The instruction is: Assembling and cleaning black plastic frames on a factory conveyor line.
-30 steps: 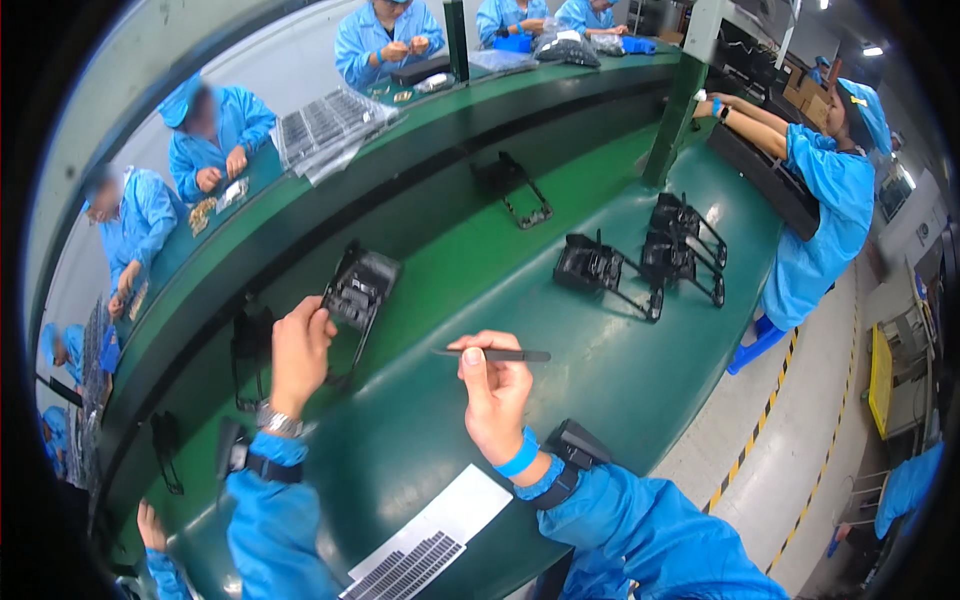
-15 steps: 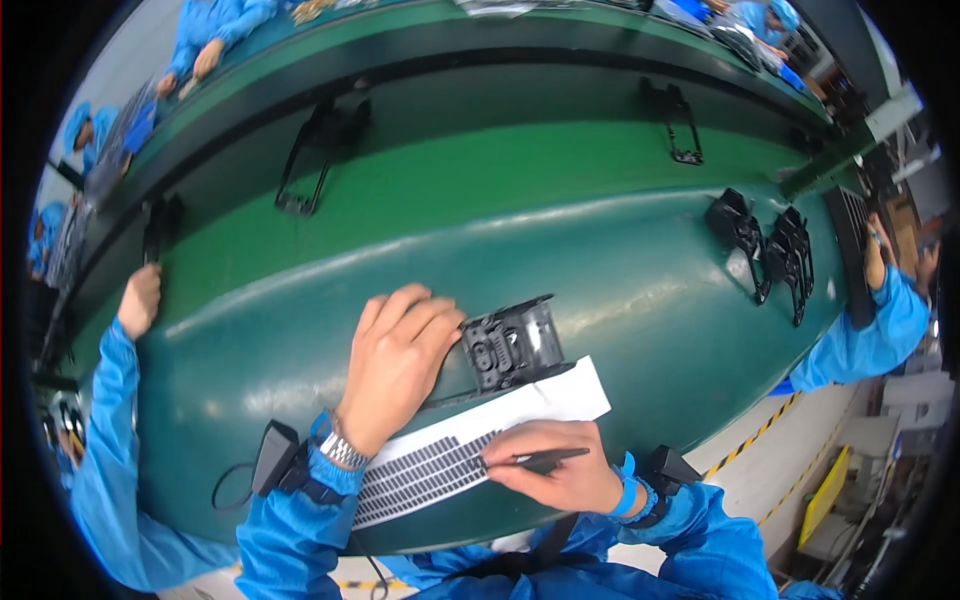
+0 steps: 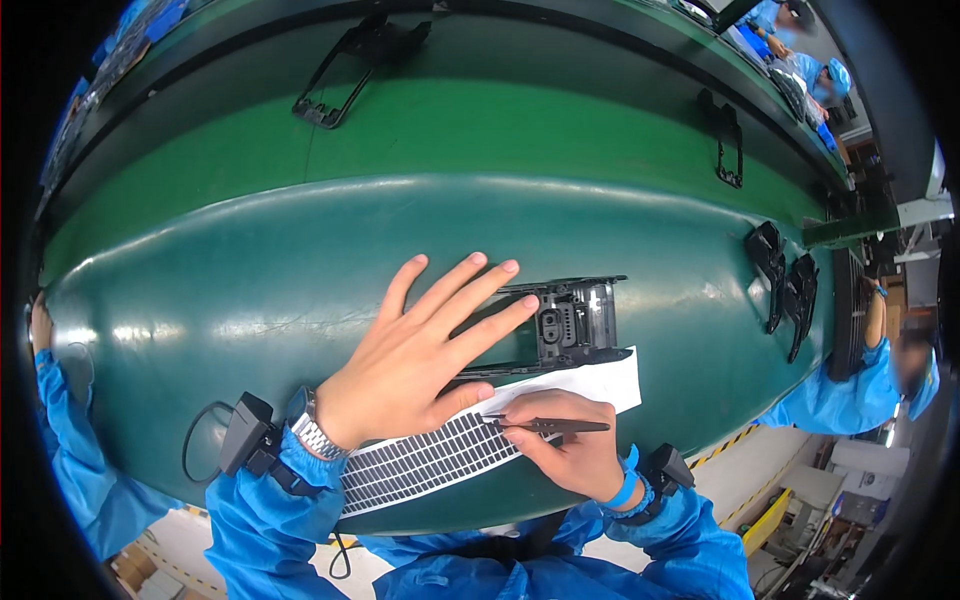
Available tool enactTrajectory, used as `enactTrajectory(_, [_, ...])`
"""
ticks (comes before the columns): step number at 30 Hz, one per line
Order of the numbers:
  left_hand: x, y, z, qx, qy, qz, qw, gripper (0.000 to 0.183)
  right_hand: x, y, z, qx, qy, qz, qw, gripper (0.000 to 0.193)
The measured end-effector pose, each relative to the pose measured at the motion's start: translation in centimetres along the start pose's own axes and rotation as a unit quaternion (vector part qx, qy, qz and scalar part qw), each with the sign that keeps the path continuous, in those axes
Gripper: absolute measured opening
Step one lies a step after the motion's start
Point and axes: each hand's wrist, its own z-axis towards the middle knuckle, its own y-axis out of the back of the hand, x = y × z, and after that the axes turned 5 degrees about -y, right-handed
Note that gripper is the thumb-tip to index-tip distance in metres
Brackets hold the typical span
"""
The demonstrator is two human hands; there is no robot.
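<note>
My left hand (image 3: 405, 365) is spread over a black plastic frame part (image 3: 592, 318), its fingers stretched out and covering much of the part's left side. Its thumb rests by the upper edge of a white sheet (image 3: 612, 380) that carries rows of small black rectangular stickers (image 3: 425, 462). In my right hand (image 3: 580, 460) is a pair of black tweezers (image 3: 572, 425), pinched, the tips pointing left at the sticker rows. Whether a sticker sits between the tips is too small to tell. The sheet lies on the green table, in front of the frame part.
Two black plastic parts (image 3: 768, 275) lie at the table's right end. Beyond the table, more black frames rest on a green belt (image 3: 520, 130), one far left (image 3: 335, 110) and one far right (image 3: 730, 155). Co-workers' blue sleeves (image 3: 845, 390) show on both sides.
My left hand has opened and spread over the frame part, which now lies more level. The tweezers remain at the stickers. The head view has shifted, so the surroundings sit differently.
</note>
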Motion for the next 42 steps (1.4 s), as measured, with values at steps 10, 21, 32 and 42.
enactTrajectory(10, [0.8, 0.1, -1.0, 0.003, -0.023, -0.055, 0.998, 0.112, -0.2, -0.4, -0.2, -0.015, -0.009, -0.023, 1.0, 0.02])
enactTrajectory(21, [0.9, -0.3, -0.8, -0.003, -0.024, -0.065, 0.998, 0.114, -0.2, -0.1, 0.0, 0.009, 0.003, -0.041, 0.999, 0.018])
enactTrajectory(32, [0.8, -0.3, -1.0, -0.008, -0.018, -0.063, 0.998, 0.115, -0.7, -0.3, -0.5, -0.01, -0.034, 0.05, 0.998, 0.015])
enactTrajectory(42, [0.7, 0.5, -0.4, 0.001, -0.029, -0.053, 0.998, 0.115, 0.3, 0.6, -1.0, -0.056, -0.005, 0.108, 0.993, 0.015])
